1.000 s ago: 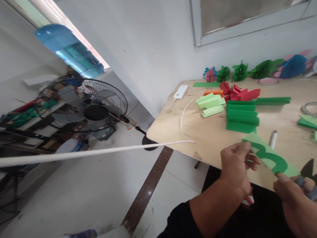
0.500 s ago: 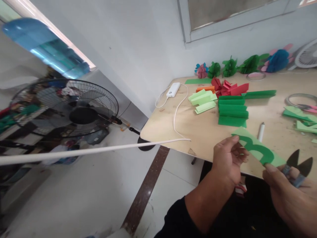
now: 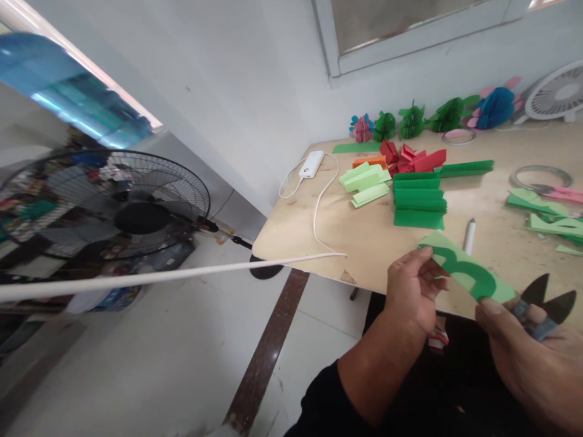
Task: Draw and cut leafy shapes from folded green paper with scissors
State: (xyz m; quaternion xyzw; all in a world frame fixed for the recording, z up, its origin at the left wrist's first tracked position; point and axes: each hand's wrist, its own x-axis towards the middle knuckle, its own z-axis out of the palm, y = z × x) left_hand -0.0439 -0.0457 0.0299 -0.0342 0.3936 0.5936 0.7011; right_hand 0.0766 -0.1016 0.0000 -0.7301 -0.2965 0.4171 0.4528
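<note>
My left hand pinches one end of a light green paper strip with a curved dark green paper cut-out lying over it. The opposite end is held under the thumb of my right hand. That same hand also grips a pair of scissors, their dark blades apart and pointing away from the paper. Both hands are at the table's front edge. Beyond them stand dark green accordion-folded papers, with light green folded papers to their left.
A white pen lies on the wooden table. Paper scraps and pink-handled scissors are at right. Honeycomb paper figures line the wall. A white cable crosses leftward from the table, past a large black fan.
The view has shifted slightly, so the table items appear a little further left. Both hands keep their hold on the green paper, and the scissors stay in my right hand.
</note>
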